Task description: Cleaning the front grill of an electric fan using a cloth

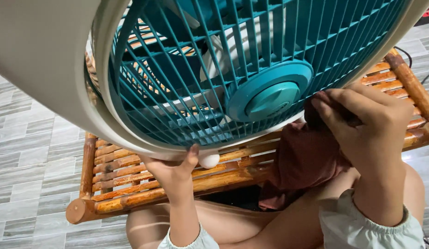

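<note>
Head view looks down on a box fan (131,69) with a cream housing and a teal grille (214,78), tilted up over a bamboo slatted bench (131,184). The fan's lower rim rests at the bench's near edge, where a small cream foot (209,160) sits against the slats. The left hand (170,173) grips the bottom rim of the housing from below, thumb curled up onto the cream edge just beside the foot. The right hand (366,122) is closed around a bunched reddish-brown cloth (306,161), pressing it to the grille just right of the round teal hub (270,92). The cloth hangs down from the fingers over the bench's near edge, toward the person's lap. White fan blades (251,41) show behind the grille bars. Both wrists end in pale elastic cuffs (362,226). A dark cable (406,53) lies past the bench's far right corner, on grey wood-look floor tiles (30,161); what it plugs into is probably the fan, though the view does not show it.
</note>
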